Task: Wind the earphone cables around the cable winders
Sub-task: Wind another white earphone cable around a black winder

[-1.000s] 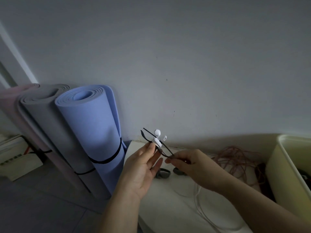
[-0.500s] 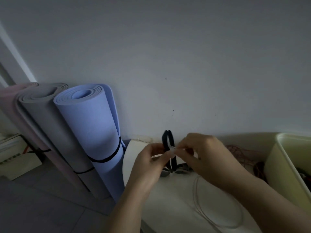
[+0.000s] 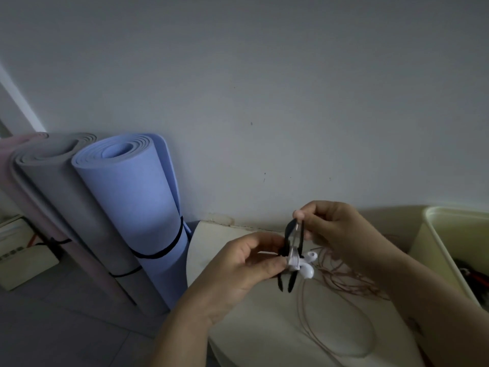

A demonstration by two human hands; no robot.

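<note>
Gloom fills the room, and above a smooth, cream desk (image 3: pixel 264 335) with a rounded edge two hands meet. The left hand (image 3: pixel 246 263) has its thumb and curled fingers pinched on the waist of a cable winder (image 3: pixel 290 280), a thing of thin, flat black strips that bow apart at the top and taper to two splayed points below. The right hand (image 3: pixel 333 229), at one o'clock from the left, pinches the winder's upper loop between thumb and forefinger, the other fingers folded behind. A white earphone cable (image 3: pixel 293 259) sits in a tight, glossy bundle round the winder's middle, held in the air just above the desk. Its two earbuds (image 3: pixel 308 271), rounded white plastic, hang out at four o'clock from the bundle. On the desk under the right wrist lies a fine coppery wire (image 3: pixel 344 282) in a loose tangle, with one wide loop trailing toward six o'clock. At three o'clock stands a pale yellow bin (image 3: pixel 436 234), straight-walled and matt. At nine o'clock three rolled foam mats lean on the plain grey wall (image 3: pixel 264 88): a blue mat (image 3: pixel 132 207), a grey mat (image 3: pixel 66 197) and a pink mat (image 3: pixel 16 154), the blue and grey ones bound with black straps (image 3: pixel 158 254).
</note>
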